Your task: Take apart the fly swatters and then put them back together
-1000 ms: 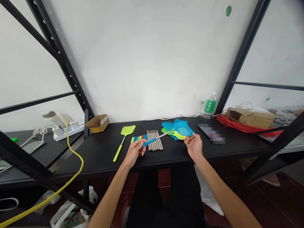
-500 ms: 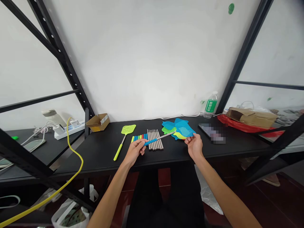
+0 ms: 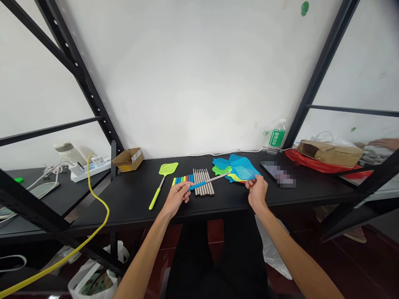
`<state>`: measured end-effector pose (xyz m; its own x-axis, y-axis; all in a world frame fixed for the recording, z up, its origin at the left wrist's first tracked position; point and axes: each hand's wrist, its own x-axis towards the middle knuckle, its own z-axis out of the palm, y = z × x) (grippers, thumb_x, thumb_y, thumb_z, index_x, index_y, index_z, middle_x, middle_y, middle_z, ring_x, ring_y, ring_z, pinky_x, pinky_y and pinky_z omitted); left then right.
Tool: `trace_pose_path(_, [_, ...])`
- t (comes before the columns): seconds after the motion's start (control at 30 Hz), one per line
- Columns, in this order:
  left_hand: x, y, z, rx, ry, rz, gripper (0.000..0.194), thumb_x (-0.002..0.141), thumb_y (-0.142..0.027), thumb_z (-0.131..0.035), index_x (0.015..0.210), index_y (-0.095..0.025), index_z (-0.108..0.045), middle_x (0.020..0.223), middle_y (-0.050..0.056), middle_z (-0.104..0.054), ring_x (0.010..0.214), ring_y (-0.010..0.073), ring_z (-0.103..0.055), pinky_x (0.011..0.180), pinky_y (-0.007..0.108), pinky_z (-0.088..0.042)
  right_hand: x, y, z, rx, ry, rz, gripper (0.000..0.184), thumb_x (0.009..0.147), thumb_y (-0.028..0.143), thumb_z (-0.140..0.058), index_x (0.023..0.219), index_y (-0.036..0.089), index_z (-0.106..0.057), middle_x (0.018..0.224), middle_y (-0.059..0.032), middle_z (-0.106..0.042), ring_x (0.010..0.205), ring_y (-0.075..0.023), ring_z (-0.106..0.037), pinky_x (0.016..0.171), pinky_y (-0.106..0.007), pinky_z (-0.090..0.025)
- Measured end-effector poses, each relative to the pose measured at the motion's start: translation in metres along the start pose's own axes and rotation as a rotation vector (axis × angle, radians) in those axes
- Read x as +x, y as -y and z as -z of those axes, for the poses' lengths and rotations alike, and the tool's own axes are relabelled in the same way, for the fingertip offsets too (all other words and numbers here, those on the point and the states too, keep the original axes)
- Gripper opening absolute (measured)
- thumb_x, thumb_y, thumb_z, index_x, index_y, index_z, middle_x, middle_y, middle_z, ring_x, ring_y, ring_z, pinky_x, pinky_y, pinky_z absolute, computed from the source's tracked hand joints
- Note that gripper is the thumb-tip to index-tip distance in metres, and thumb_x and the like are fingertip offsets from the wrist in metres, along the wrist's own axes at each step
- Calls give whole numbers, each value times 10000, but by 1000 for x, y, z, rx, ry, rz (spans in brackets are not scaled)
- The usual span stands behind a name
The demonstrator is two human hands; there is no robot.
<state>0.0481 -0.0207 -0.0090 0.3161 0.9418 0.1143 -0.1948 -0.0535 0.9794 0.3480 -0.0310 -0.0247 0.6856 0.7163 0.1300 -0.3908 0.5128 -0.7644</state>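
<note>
My left hand (image 3: 177,197) is closed around the blue grip of a thin metal rod (image 3: 215,178), which points right and slightly up. In my right hand (image 3: 257,192) the fingers pinch the near right edge of a blue mesh fly swatter head (image 3: 245,170). That head is lifted at an angle over a pile of blue, green and yellow swatter heads (image 3: 220,162). The rod's tip lies close to the pile; whether it touches a head I cannot tell. Beneath the rod lie a row of metal rods (image 3: 204,189) and several coloured grips (image 3: 182,180). A complete yellow-green fly swatter (image 3: 158,191) lies left.
On the black table (image 3: 124,203) stand a small open carton (image 3: 128,160) and a water bottle (image 3: 276,137). A phone (image 3: 278,174) lies at right. A yellow cable (image 3: 101,207) hangs at left. Another person's hand (image 3: 385,143) shows at far right beyond the rack post.
My right hand has drawn the blue swatter head slightly to the right. The left hand and rod have hardly moved. Another person's hand has come into view at far right.
</note>
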Motion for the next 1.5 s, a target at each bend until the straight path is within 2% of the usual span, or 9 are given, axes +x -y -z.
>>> trace_pose_path(0.23, [-1,-2,-2,-5,-25,4,374,825,-472,-716,970,-128,-705,560,-73,-339,510,70,-276,474,216,-322,1,0,1,-11,11,-8,291,801,227,-547,599,226,-338,541,77,-310,444,-82,-352,434,-232,-320])
trace_pose_path(0.73, [-2,-5,-5,-18,-45,9,373,807,-465,-732,956,-124,-704,542,-92,-289,490,61,-239,477,217,-339,-1,1,0,6,20,-44,263,750,244,-550,571,223,-359,511,77,-319,436,-83,-353,427,-239,-314])
trace_pose_path(1.03, [-1,-3,-4,-35,-35,5,345,815,-463,-727,951,-147,-701,545,-86,-299,500,69,-258,479,216,-336,-2,1,-2,-3,69,-79,299,714,298,-612,586,227,-351,509,78,-324,445,-88,-370,421,-236,-310])
trace_pose_path(1.27, [-2,-3,-3,-8,-31,-15,338,829,-437,-726,983,-137,-706,525,-86,-316,489,67,-275,491,228,-347,-3,1,-2,-52,157,-110,313,717,306,-640,566,220,-379,501,65,-358,457,-91,-386,433,-236,-321])
trace_pose_path(1.5, [-3,-3,-2,39,-45,-5,376,811,-401,-745,1055,-115,-733,525,-64,-400,502,73,-314,512,250,-371,-3,1,-1,-50,220,-106,317,731,308,-647,585,219,-380,504,65,-373,454,-92,-391,432,-235,-320])
